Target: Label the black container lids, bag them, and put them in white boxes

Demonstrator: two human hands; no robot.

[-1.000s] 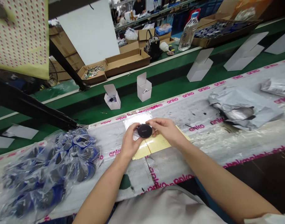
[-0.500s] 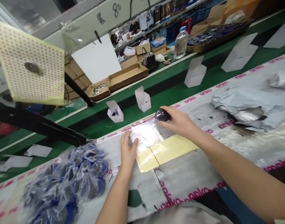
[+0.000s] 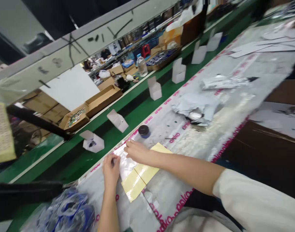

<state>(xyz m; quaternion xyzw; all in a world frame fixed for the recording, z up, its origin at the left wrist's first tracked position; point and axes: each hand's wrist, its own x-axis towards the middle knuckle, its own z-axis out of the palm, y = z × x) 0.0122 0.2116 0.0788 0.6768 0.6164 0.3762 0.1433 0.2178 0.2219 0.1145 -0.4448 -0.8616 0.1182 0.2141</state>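
Observation:
A stack of shiny white plastic bags (image 3: pixel 128 165) lies on the covered bench. At its left edge my left hand (image 3: pixel 111 170) has its thumb and fingers curled together; what is between them is hidden. My right hand (image 3: pixel 141 154) reaches over the stack, its fingers pinched at the upper edge of the white plastic. Partly under my right forearm lies a yellow sheet (image 3: pixel 134 186) with a brown line across it. Just beyond my right hand, a round black-topped piece with a bluish side (image 3: pixel 144 131) stands on the bench, touched by neither hand.
Blue pieces in clear bags (image 3: pixel 72 211) are heaped at the lower left. Open white boxes (image 3: pixel 95 143) stand along the green conveyor (image 3: pixel 137 111). A crumpled grey bag (image 3: pixel 195 108) lies to the right. A dark metal arm (image 3: pixel 28 193) juts in from the left.
My right hand has let go of the round black piece, which now stands on the bench, and has moved left onto the white bags. My left fingers have curled in. The view has shifted right.

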